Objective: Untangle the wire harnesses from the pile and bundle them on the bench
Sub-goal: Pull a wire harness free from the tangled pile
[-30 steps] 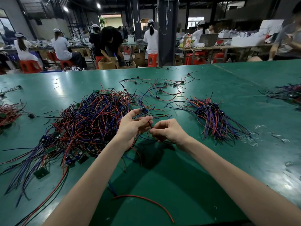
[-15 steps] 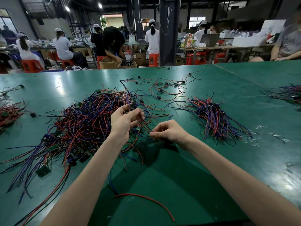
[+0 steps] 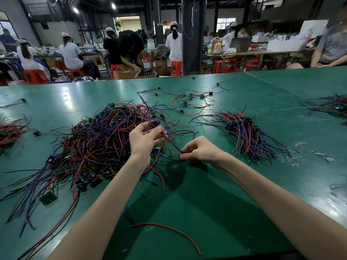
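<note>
Nearest me, on my side of the pile (image 3: 93,143), a loose red wire (image 3: 169,231) lies on the bench (image 3: 216,194) close to its near edge. Just right of the pile, both hands are raised w/ one harness (image 3: 170,142) stretched btw them. The left hand (image 3: 144,139) pinches the connector end, thumb and fingers (image 3: 159,131) curled on it. The right hand (image 3: 201,150) pinches the wire tips, fingertips pressed together. The harness looks mostly free, but its connector end sits right over the pile's edge.

Risks, my read:
- Pull too hard and a snagged strand drags a clump of the pile along, or a wire tears from its connector.
- The thin tips could slip out of the right pinch.
- Forearms sweeping low could knock the red wire off the near edge.

Room: open green bench shows on my side of the pile and to its right, enough for laying wires out. Further right of the pile sits the bundle (image 3: 244,132), prob. the drop spot, w/ clear plastic scraps (image 3: 298,152) beside it. Beyond the pile lie scattered harnesses (image 3: 191,100), then open bench to the far edge. Left of the pile, well apart, is a smaller red heap (image 3: 9,130).
</note>
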Action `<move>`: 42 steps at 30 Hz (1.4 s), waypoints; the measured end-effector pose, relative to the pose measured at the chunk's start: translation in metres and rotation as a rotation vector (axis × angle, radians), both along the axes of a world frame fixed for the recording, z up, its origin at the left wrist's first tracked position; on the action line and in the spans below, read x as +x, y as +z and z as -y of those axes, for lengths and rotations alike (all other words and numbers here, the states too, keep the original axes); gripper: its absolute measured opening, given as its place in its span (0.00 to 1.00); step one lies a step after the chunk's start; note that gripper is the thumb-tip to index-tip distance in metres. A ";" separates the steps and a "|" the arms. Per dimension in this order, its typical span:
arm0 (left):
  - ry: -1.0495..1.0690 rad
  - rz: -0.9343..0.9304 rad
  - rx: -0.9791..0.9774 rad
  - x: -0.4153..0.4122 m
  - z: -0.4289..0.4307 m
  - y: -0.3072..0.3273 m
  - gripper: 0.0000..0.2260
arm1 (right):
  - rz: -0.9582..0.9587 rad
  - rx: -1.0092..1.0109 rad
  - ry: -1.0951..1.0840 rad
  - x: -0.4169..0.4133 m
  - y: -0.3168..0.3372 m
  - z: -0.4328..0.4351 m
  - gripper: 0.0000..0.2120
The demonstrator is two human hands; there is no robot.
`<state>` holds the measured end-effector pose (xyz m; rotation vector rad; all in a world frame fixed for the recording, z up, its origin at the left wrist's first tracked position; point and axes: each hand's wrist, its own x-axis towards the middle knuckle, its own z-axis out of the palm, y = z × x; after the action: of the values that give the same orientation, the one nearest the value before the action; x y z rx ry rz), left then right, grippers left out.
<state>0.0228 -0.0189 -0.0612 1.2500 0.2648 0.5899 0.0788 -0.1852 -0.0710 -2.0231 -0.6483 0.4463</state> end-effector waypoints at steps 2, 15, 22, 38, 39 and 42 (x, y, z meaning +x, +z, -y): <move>0.004 0.004 0.009 0.001 0.000 -0.002 0.09 | 0.033 -0.006 0.006 -0.002 -0.003 0.001 0.04; 0.091 -0.006 0.127 0.000 -0.004 -0.004 0.14 | 0.097 0.098 0.107 -0.018 -0.002 0.004 0.04; 0.107 0.013 0.104 0.001 -0.006 -0.004 0.11 | -0.144 0.143 0.162 -0.018 -0.002 0.006 0.05; 0.062 0.044 0.025 0.000 -0.011 -0.003 0.13 | -0.120 0.488 0.197 -0.033 0.003 -0.002 0.12; 0.048 0.041 0.021 0.000 -0.009 -0.003 0.13 | -0.122 0.513 0.194 -0.033 0.003 -0.002 0.12; 0.040 0.040 -0.027 0.000 -0.010 -0.001 0.15 | -0.143 0.511 0.186 -0.033 0.005 0.000 0.11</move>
<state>0.0232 -0.0093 -0.0621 1.2080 0.2639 0.6436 0.0459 -0.1850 -0.0661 -1.4430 -0.7756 0.4734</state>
